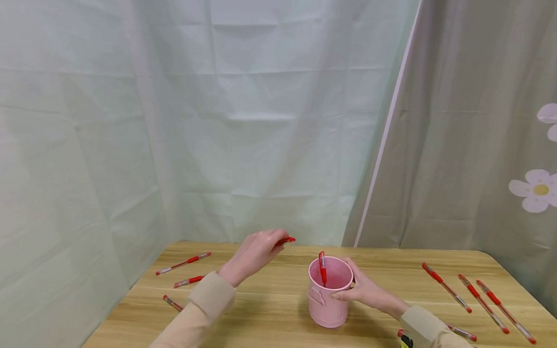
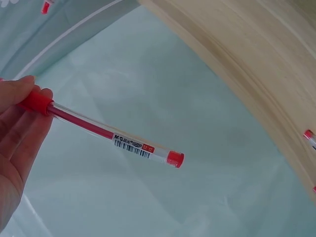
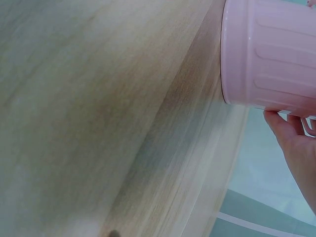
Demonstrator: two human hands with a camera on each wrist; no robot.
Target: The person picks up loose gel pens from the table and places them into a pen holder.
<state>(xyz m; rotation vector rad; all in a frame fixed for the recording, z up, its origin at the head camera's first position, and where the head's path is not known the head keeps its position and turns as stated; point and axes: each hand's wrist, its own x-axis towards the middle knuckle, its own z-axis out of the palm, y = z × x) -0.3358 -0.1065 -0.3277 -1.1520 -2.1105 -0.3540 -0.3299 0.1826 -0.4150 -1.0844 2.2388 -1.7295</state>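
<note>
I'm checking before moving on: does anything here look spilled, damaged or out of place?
Nothing stands out. No spill or damage shows; the pink bucket is upright in the right hand, and the left hand holds a red pen. Loose pens lie scattered on the table, none visibly broken.

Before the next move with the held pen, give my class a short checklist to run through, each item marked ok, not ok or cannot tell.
1. Left hand has hold of its pen: ok, thumb and fingers pinch the red part of the held pen.
2. Right hand steadies the pink bucket: ok, it grips the side near the rim.
3. Bucket upright, mouth up: ok.
4. Held pen over the mouth: not ok, it is off to the left.
5. Nothing low inside besides the one visible pen: cannot tell, the bottom is hidden.
</note>
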